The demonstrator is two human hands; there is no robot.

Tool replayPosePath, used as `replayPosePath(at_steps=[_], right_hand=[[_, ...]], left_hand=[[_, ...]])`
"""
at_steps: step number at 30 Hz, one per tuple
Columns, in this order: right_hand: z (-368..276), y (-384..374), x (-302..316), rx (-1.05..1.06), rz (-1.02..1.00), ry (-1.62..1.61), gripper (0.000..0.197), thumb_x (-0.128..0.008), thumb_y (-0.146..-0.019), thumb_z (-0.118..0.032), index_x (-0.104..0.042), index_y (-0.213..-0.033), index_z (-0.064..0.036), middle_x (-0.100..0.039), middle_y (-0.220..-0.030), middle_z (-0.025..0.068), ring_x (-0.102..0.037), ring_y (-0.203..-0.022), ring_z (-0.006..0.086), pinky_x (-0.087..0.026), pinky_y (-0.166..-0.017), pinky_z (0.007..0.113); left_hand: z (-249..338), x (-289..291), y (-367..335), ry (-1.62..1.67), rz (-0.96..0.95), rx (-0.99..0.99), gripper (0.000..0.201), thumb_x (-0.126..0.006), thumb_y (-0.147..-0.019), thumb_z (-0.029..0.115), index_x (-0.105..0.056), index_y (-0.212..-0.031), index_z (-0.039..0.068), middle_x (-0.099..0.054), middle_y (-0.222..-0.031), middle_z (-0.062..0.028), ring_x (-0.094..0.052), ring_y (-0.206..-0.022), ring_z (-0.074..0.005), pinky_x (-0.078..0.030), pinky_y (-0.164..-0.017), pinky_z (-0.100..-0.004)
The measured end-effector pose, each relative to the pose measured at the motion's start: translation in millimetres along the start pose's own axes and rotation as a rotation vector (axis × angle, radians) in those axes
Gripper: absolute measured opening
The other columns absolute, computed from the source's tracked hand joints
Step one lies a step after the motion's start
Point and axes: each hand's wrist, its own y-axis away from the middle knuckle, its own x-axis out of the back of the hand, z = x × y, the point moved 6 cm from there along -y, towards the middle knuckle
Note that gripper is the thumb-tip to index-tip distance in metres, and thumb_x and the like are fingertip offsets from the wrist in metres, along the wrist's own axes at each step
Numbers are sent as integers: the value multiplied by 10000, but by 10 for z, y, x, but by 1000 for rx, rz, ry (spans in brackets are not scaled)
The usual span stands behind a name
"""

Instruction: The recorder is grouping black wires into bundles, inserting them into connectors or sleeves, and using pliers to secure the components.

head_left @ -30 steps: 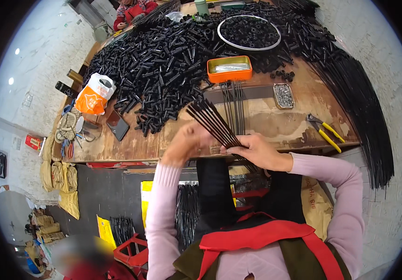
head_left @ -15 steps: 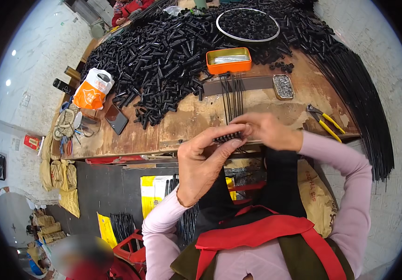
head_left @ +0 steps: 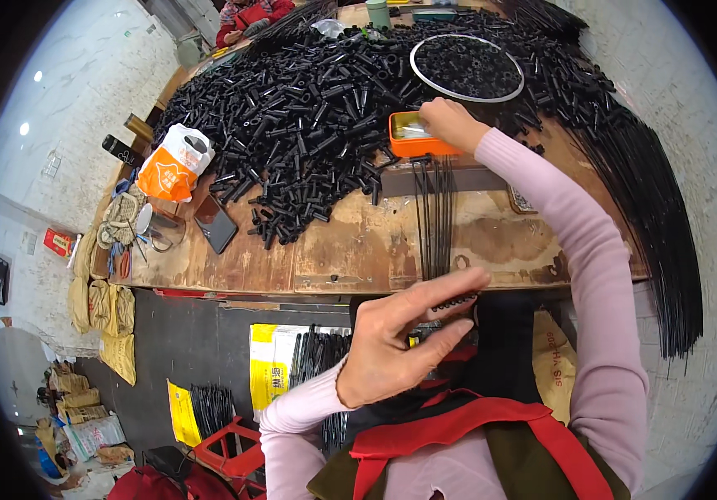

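Observation:
My left hand [head_left: 400,337] is bent round the near ends of several thin black rods [head_left: 435,221], just off the table's front edge. Dark ends show between its raised forefinger and its thumb; the other fingers are mostly hidden. The rods run away from me over the wood, their far ends on a flat brown strip [head_left: 482,182]. Further off, my right hand [head_left: 452,122] dips into an orange tin [head_left: 417,148] with thin silvery pins [head_left: 411,131] inside. Its fingers are curled together and the tips are out of sight, so anything pinched there cannot be seen.
Black tubes [head_left: 292,125] are heaped behind, with a white hoop [head_left: 414,62] over them. A phone [head_left: 216,223] and a plastic bag [head_left: 177,162] lie left. Long black rods [head_left: 658,225] hang off the right side. Another person [head_left: 246,18] sits at the far left.
My right hand has left the rod ends beside my left hand and gone forward into the orange tin. The left hand's forefinger and thumb have spread apart, and the view has shifted slightly.

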Motion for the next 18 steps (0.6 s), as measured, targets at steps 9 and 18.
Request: replayPosePath(at_steps=[9, 18], right_hand=[[-55, 226, 608, 71, 225, -264, 101, -632, -803, -106, -666, -808, -11, -651, -816, 179, -644, -799, 359, -516, -712, 417], [-1498, 1914, 2197, 360, 329, -390, 342, -662, -805, -6, -648, -1142, -59, -592, -860, 99, -603, -688, 226, -483, -589, 315]], left_hand=[[-8, 82, -90, 34, 103, -113, 440, -567, -876, -140, -527, -1306, -60, -517, -1372, -195, -506, -1290, -289, -465, -1063, -434], [7, 287, -149, 46, 296, -61, 282, -645, -911, 8, -658, -1193, -4, -708, -971, -35, -520, -695, 26, -547, -768, -180]])
